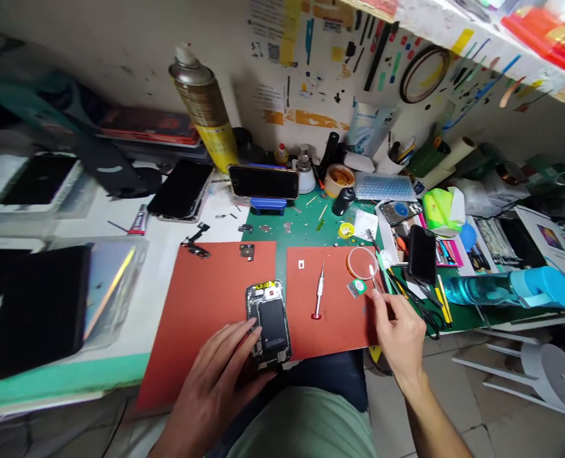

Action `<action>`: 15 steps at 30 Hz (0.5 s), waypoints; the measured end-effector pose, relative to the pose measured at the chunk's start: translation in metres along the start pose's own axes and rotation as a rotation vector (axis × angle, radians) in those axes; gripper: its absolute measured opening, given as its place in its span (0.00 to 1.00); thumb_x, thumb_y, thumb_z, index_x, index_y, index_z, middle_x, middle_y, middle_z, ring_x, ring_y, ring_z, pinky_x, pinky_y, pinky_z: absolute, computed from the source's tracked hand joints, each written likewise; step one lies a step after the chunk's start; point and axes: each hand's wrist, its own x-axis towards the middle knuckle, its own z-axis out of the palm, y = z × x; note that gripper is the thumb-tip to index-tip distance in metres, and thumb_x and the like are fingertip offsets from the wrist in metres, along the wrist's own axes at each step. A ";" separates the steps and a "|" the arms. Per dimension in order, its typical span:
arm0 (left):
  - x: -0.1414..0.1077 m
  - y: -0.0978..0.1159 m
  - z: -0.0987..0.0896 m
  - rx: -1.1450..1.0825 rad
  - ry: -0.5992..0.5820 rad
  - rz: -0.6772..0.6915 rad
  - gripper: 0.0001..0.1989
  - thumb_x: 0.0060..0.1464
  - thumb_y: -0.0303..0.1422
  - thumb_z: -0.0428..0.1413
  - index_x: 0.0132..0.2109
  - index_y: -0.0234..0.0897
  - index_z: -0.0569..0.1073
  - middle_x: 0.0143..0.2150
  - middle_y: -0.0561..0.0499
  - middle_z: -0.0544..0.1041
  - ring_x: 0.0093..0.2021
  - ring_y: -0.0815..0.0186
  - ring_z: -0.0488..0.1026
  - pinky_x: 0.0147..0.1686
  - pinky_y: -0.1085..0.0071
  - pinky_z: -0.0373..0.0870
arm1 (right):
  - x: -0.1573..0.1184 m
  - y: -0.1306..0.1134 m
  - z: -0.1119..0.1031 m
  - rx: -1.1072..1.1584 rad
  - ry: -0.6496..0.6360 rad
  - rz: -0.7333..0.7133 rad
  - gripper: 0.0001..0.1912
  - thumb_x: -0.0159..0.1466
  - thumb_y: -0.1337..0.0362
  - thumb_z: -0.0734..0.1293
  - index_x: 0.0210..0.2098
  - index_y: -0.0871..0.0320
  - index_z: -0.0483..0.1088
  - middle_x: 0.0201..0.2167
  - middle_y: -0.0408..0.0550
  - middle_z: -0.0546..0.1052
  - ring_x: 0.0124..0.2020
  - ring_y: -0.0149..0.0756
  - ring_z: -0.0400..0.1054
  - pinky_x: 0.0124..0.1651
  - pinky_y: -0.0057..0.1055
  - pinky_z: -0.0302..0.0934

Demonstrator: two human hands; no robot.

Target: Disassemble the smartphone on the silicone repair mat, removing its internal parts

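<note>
An opened phone (273,324) with its battery and inner parts showing lies on the red mat (201,318) at the table's front edge. My left hand (223,369) is closed around its left side and lower edge, fingertips on the frame. My right hand (399,324) is pinched at the right mat's edge, on the end of a thin tool that looks like tweezers (373,278). Just left of those fingers are a clear ring-shaped roll (362,263) and a small green-labelled piece (359,287). Between the hands lies a screwdriver (319,292) with a red end.
Small phone parts (247,251) sit at the left mat's top edge. Behind stand a phone on a blue holder (263,182) and a yellow spray can (210,121). Scissors (428,315), a black phone (422,253) and a blue bottle (511,287) are at the right.
</note>
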 end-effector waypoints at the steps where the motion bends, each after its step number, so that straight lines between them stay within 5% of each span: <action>1: 0.000 0.001 -0.001 -0.017 -0.007 -0.016 0.37 0.66 0.36 0.65 0.77 0.41 0.62 0.65 0.38 0.78 0.64 0.48 0.76 0.68 0.52 0.71 | -0.003 -0.015 0.004 0.046 -0.056 -0.021 0.20 0.79 0.50 0.61 0.38 0.55 0.75 0.31 0.46 0.79 0.29 0.36 0.72 0.38 0.32 0.63; 7: 0.009 0.008 -0.010 -0.096 -0.095 -0.081 0.42 0.63 0.40 0.68 0.77 0.45 0.61 0.68 0.40 0.77 0.66 0.44 0.72 0.67 0.46 0.70 | -0.004 -0.082 0.041 -0.042 -0.319 -0.046 0.21 0.76 0.48 0.62 0.35 0.55 0.72 0.27 0.47 0.78 0.25 0.38 0.71 0.31 0.34 0.50; 11: 0.022 0.006 -0.011 -0.233 -0.249 -0.107 0.35 0.62 0.40 0.69 0.73 0.51 0.69 0.67 0.44 0.79 0.63 0.43 0.73 0.66 0.43 0.68 | -0.009 -0.083 0.045 -0.095 -0.328 -0.044 0.22 0.77 0.55 0.57 0.34 0.58 0.75 0.25 0.53 0.79 0.23 0.40 0.70 0.30 0.35 0.46; 15: 0.030 0.003 -0.007 -0.311 -0.354 -0.130 0.31 0.60 0.39 0.68 0.69 0.50 0.75 0.66 0.45 0.80 0.66 0.41 0.72 0.69 0.41 0.63 | -0.032 -0.065 0.014 0.013 -0.253 -0.043 0.25 0.77 0.48 0.58 0.37 0.57 0.78 0.24 0.50 0.79 0.22 0.40 0.72 0.30 0.34 0.55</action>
